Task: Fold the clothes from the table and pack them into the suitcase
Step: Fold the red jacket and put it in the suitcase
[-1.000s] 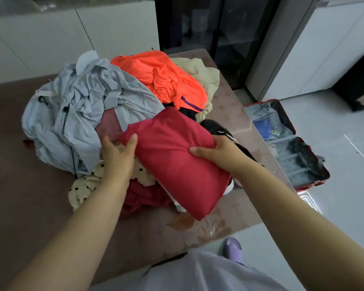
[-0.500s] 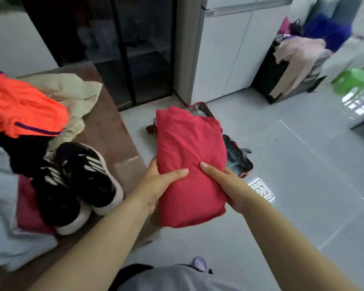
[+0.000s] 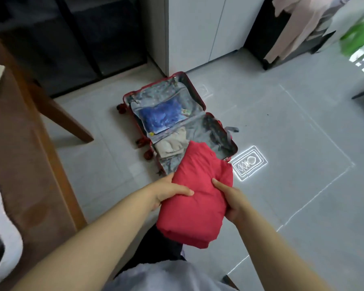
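Near open red-rimmed suitcase [image 3: 160,91] | left hand [image 3: 168,189], right hand [image 3: 233,200]: each grips soft red garment [image 3: 195,198] | folded, rectangular, puffy

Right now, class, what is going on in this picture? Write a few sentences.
A person grips a folded red garment with the left hand and right hand, one on each side, holding it in the air. Beyond it, a suitcase lies open on the floor. A beige garment and a blue item already lie inside. The red garment is not yet packed.
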Demonstrator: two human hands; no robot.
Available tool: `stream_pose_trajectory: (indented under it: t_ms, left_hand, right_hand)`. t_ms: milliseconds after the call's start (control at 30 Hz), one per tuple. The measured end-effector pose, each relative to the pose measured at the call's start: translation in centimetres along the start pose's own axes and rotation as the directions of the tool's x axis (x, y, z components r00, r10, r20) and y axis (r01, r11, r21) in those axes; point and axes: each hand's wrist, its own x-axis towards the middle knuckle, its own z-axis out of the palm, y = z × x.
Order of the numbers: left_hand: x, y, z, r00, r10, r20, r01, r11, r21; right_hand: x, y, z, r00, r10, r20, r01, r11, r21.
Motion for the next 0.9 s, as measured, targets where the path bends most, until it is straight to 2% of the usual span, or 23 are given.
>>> stream_pose_trajectory:
  t_ms: [167,333,467,633,767,900]
  left_hand:
    - [7.7,3.8,-3.2,0.988,-0.018,-0.152,0.021,1.0,0.017]
    - [14.4,5.0,-4.8,0.983,-0.078,-0.164,0.068,0.996,-0.064]
    - [22.3,6.1,-4.4,0.967,0.026,-0.252,-0.081,0.975,-0.207]
    - [38.1,6.7,-6.6,0.86,0.171,-0.482,-0.221,0.974,-0.049]
    - [52.5,5.0,-8.8,0.776,0.33,-0.537,-0.315,0.941,0.123]
    - [64.9,1.7,-10.3,0.725,0.427,-0.54,-0.315,0.903,0.291]
  right_hand:
    - [6.8,-5.6,0.8,0.986,-0.046,-0.158,0.075,0.981,0.182]
    - [14.8,-10.3,1.2,0.969,-0.021,-0.246,0.094,0.953,0.289]
    - [24.1,-13.1,1.6,0.97,-0.01,-0.241,0.095,0.934,0.344]
    - [40.6,-14.7,1.6,0.972,-0.073,-0.222,0.139,0.944,0.299]
    - [53.9,-15.4,0.4,0.986,-0.045,-0.161,0.085,0.964,0.251]
    - [65.8,-15.8,-1.3,0.988,-0.043,-0.149,0.065,0.987,0.149]
